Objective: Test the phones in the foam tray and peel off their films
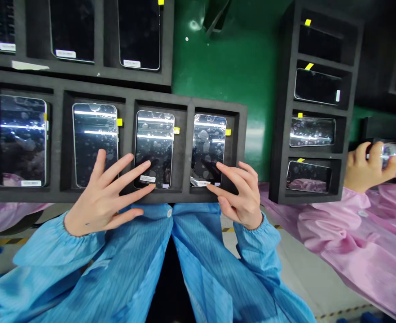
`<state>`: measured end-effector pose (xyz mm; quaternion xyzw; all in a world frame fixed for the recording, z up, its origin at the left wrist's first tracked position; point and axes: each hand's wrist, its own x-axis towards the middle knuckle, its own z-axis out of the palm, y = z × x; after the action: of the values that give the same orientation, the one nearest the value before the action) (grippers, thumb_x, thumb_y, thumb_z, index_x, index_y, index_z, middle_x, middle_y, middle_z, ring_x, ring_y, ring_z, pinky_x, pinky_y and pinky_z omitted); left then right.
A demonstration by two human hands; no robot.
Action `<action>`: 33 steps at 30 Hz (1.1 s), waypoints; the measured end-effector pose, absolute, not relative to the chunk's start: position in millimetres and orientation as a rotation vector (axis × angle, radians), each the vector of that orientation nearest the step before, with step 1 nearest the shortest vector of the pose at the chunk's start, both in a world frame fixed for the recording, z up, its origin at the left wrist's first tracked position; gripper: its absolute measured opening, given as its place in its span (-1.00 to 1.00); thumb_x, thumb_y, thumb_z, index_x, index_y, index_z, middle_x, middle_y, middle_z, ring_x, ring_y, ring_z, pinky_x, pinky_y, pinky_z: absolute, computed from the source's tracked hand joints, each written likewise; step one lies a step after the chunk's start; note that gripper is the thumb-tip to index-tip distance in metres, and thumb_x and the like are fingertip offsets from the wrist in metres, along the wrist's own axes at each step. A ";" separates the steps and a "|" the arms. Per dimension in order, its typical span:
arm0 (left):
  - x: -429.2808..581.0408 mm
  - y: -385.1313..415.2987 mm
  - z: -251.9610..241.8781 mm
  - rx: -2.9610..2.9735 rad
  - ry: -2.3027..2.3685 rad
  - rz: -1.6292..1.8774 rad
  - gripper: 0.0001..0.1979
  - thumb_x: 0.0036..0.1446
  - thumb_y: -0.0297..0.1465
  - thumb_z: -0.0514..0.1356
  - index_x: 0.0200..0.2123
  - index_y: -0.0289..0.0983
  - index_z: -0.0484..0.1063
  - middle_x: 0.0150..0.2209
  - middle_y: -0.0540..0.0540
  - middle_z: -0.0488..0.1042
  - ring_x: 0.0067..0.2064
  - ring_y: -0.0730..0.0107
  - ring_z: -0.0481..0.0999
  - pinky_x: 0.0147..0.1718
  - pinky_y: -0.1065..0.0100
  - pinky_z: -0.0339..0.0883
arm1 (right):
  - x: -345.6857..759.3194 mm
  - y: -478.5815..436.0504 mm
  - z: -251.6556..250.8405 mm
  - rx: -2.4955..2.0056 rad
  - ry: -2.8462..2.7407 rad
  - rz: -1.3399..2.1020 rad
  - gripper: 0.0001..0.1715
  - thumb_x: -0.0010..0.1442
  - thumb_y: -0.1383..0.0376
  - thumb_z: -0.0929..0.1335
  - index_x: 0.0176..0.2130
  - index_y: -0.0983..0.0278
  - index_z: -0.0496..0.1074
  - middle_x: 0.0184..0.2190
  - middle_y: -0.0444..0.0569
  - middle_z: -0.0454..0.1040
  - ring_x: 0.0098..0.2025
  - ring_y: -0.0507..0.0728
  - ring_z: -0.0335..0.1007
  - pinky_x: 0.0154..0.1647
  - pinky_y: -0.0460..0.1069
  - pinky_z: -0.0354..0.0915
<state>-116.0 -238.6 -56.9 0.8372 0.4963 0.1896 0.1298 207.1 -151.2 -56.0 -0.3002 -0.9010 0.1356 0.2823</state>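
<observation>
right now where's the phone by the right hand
In the head view, the phone sits in the rightmost slot of the near black foam tray, its lower edge by the right hand, with a yellow tag on its right.

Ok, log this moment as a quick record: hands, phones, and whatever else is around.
Left hand: spread, fingers over the third smartphone
Right hand: fingers at the lower edge of the fourth smartphone
Holder: black foam tray, four phones in its slots
Nearby: foam rack of phones; co-worker's hand holding a phone
</observation>
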 end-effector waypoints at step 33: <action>-104.2 -225.7 -59.9 2.456 1.389 0.752 -0.43 0.28 -0.11 -0.16 0.32 -0.01 0.08 0.44 -0.04 -0.11 0.46 0.17 -0.14 0.43 -0.04 -0.40 | 211.9 -156.4 -57.2 -0.902 -2.397 0.315 -0.62 0.29 0.27 0.20 -0.17 0.12 0.59 0.25 -0.11 0.33 0.06 0.19 0.36 0.20 0.24 0.26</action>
<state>-104.2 -225.7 -59.9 0.8360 0.4727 0.2560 0.1104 211.9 -156.4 -57.2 -0.3358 -0.8926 0.1173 0.2770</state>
